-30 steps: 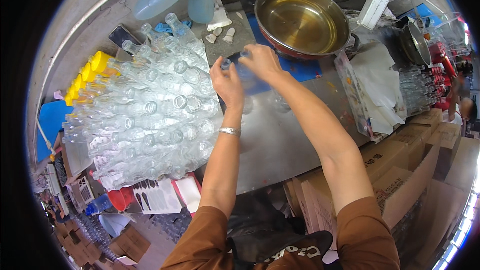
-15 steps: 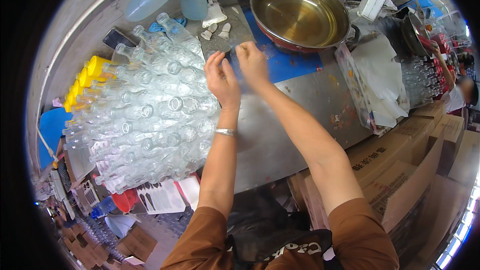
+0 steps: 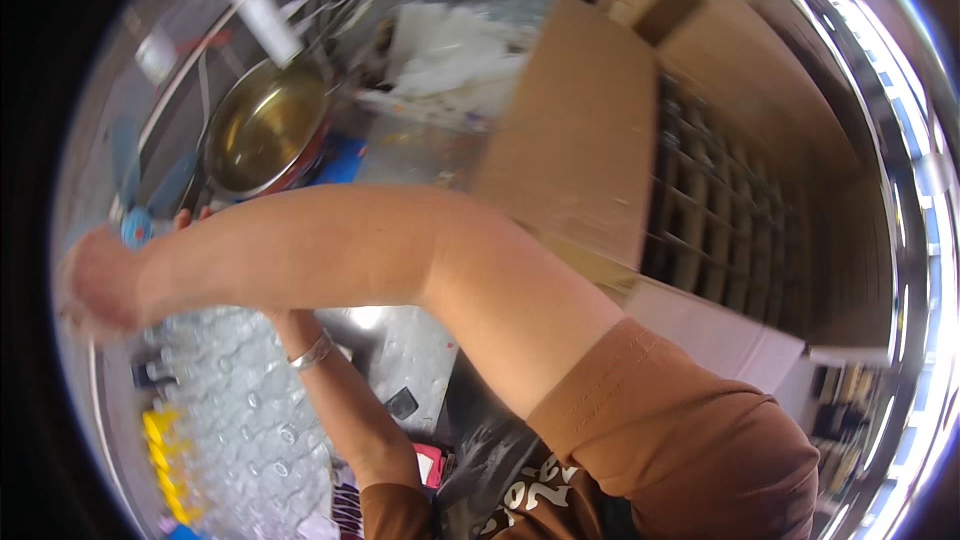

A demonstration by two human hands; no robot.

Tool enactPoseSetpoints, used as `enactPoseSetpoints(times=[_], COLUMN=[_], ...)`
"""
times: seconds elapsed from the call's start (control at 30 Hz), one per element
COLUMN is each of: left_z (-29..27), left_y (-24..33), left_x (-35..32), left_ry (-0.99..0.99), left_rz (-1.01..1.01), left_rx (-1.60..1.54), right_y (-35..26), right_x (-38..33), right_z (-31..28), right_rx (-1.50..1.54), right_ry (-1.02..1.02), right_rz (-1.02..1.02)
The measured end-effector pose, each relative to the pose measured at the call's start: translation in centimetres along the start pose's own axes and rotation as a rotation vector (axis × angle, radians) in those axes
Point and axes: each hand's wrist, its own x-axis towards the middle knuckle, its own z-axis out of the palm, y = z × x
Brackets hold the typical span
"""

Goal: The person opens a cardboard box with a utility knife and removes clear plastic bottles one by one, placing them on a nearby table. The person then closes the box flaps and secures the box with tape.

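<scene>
My right arm reaches across the view to the far left, and its hand [image 3: 102, 285] is smeared by motion near the rim, so its fingers cannot be read. Behind that forearm, my left hand [image 3: 192, 218] is mostly hidden; only some fingertips show above it, and the wrist with a silver bracelet shows below. Many clear glass bottles [image 3: 245, 410] lie stacked below and left of my left forearm. Beyond the hands stands a wide metal pan [image 3: 268, 130] holding yellowish liquid. A blue fan [image 3: 137, 228] is close to my right hand.
On the right an open cardboard box [image 3: 720, 210] with a grid of dividers stands with its flaps raised. White sheets [image 3: 450, 50] lie on the far part of the metal table [image 3: 405, 360]. Yellow round objects [image 3: 167, 465] line the bottles' left edge.
The view has swung to the right, bringing the divided box into sight. My right arm has gone from beside my left hand to across it, toward the far left.
</scene>
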Motion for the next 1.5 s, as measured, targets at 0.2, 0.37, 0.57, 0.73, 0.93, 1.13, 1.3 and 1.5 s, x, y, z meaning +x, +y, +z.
enactPoseSetpoints(times=[0.2, 0.37, 0.57, 0.73, 0.93, 1.13, 1.3, 1.5], left_z=[10.2, 17.6, 27.1, 28.1, 28.6, 32.0, 34.0, 31.4], left_y=[13.1, 20.5, 15.0, 9.3, 10.1, 26.9, 25.9, 18.9], left_x=[-4.7, -15.3, -29.5, -33.3, -32.6, -25.3, -30.3, -35.4], left_ry=[-0.330, -1.257, -1.547, -1.543, -1.029, -1.157, -1.731, -1.838], left_rz=[-0.255, -0.022, 0.332, 0.077, 0.077, 0.055, 0.652, 0.455], left_rx=[-0.044, 0.069, 0.343, 0.434, -0.024, -0.097, 0.749, 0.974], right_y=[-15.8, -15.2, -20.0, -19.7, -18.8, -17.2, -16.7, -22.5], right_x=[-8.8, -30.1, -53.3, -59.8, -59.6, -61.5, -61.2, -52.3], right_z=[-25.5, -47.7, -61.1, -59.1, -59.2, -60.9, -62.3, -65.7], right_rx=[-0.392, -1.049, -1.310, -1.272, -1.207, -1.231, -1.122, -1.303], right_ry=[-0.168, 0.114, -0.029, 0.047, 0.123, 0.119, 0.077, 0.306], right_rz=[-0.263, 0.237, 1.393, 1.140, 1.067, 0.823, 0.804, 0.550])
